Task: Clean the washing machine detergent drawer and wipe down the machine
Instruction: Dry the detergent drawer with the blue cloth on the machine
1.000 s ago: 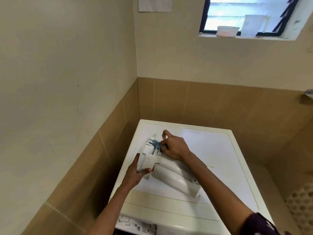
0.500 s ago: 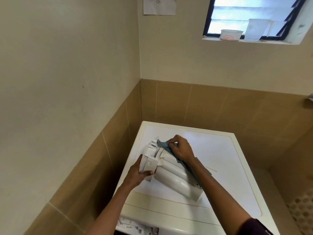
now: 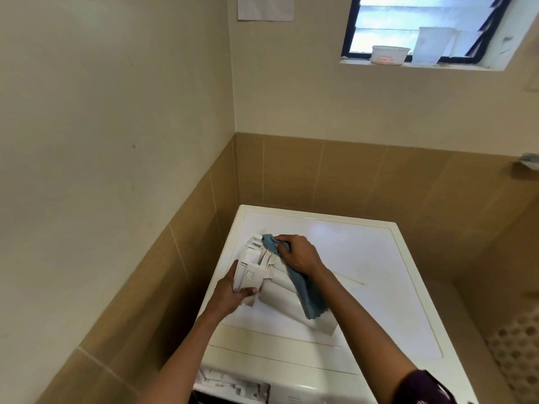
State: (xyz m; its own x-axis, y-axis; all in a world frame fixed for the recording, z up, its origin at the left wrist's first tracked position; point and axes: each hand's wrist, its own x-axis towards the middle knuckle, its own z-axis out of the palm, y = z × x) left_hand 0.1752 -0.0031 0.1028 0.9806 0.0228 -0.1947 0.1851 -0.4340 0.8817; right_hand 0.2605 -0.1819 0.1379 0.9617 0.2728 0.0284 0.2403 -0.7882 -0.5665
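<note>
The white plastic detergent drawer [image 3: 278, 297] is out of its housing and lies on the flat top of the white front-loading washing machine [image 3: 379, 272], on the left half of that top and angled from far left to near right; its compartmented end points to the back wall.

Left hand [image 3: 230, 293]: holding; the fingers wrap the drawer's left side and the thumb lies across a near edge of the boxy section.

Right hand [image 3: 300, 253]: holding; the fingertips pinch a bunched end of a blue fabric cloth [image 3: 310, 295] against the far compartments of the drawer; the rest of the cloth runs out from under the palm and lies along the drawer's ribbed body, its free end reaching almost to the drawer's near-right corner. A dark sleeve [image 3: 423, 386] covers the right upper arm.

At the machine's front, upper left, the open drawer recess [image 3: 233, 383] shows white inner fittings; detail there is too small to tell.

The machine stands in a corner; tan wall tiles [image 3: 350, 170] run along the lower walls with cream paint above. On the sill of a black-framed louvre window [image 3: 354, 24] stand a low white tub [image 3: 389, 55] and, just to its right, a translucent jug [image 3: 434, 45]. A white sheet of paper [image 3: 265, 8] hangs on the back wall; a metal fitting [image 3: 529, 161] shows at the right edge.
</note>
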